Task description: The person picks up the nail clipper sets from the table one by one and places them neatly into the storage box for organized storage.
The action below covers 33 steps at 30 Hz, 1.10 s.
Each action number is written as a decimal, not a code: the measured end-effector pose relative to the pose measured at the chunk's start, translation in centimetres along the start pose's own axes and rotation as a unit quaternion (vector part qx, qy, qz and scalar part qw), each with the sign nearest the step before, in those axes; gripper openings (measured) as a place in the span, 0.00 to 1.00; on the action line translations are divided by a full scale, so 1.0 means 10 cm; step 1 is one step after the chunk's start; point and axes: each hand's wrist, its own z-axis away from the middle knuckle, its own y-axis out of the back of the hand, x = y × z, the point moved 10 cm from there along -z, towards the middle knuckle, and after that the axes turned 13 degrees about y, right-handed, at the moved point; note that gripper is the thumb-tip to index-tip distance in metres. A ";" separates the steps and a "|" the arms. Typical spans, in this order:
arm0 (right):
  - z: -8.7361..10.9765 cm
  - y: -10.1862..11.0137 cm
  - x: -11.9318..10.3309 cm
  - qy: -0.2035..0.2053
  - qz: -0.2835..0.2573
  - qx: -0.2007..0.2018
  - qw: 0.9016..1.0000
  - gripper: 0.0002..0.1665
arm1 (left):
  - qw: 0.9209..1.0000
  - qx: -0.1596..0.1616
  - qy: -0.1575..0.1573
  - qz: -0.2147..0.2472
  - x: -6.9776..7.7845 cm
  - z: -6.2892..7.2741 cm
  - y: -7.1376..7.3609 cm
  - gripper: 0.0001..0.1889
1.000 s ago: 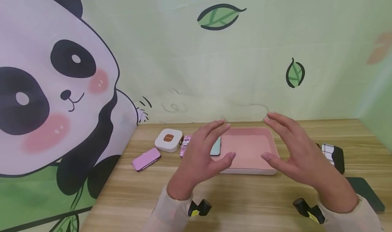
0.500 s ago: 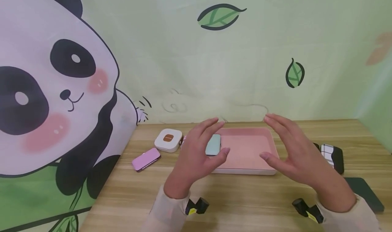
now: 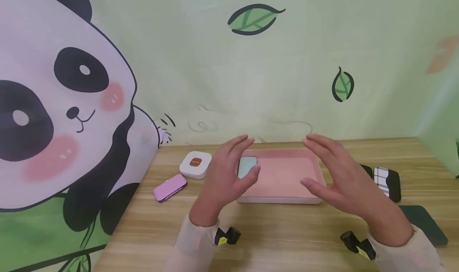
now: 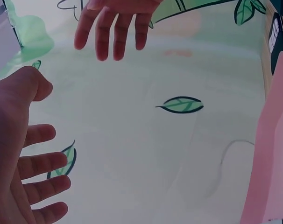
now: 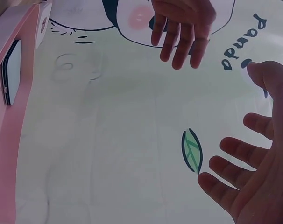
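Both hands are held up in the air over the near side of a pink tray (image 3: pixel 287 178). My left hand (image 3: pixel 223 176) is in front of the tray's left end, fingers spread and relaxed, holding nothing. Facing it across a gap, my right hand (image 3: pixel 346 180) hovers by the tray's right end, its fingers extended and likewise holding nothing. Inside the tray at the left lies a flat mint-coloured case (image 3: pixel 247 166), partly covered by the left hand in the head view. In the right wrist view this case (image 5: pixel 11 72) shows a dark edge.
Left of the tray sit a white rounded-square case (image 3: pixel 195 165) with a brown label and a lilac case (image 3: pixel 170 187). On the right are a black-and-white checked item (image 3: pixel 387 184) and a dark green flat item (image 3: pixel 423 224). A panda-print cloth (image 3: pixel 287 64) hangs behind the wooden table (image 3: pixel 279 232).
My left hand has drifted left, uncovering more of the mint case and hiding a pink patterned item. My right hand has shifted slightly left. The head view has turned a little.
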 end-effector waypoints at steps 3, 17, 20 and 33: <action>0.00 -0.02 0.00 0.001 -0.002 -0.003 1.000 0.46 | 1.000 -0.003 0.001 -0.016 -0.06 -0.02 -0.03 0.28; 0.00 -0.09 -0.03 0.010 0.008 -0.014 1.000 0.44 | 0.996 -0.034 0.075 -0.029 -0.54 -0.06 -0.14 0.26; 0.00 -0.11 -0.04 0.013 0.006 -0.020 1.000 0.43 | 0.996 -0.029 0.082 -0.035 -0.61 -0.07 -0.13 0.25; -0.03 -0.18 -0.05 0.022 0.007 -0.026 0.999 0.42 | 0.986 -0.060 0.139 -0.072 -0.91 -0.04 -0.23 0.27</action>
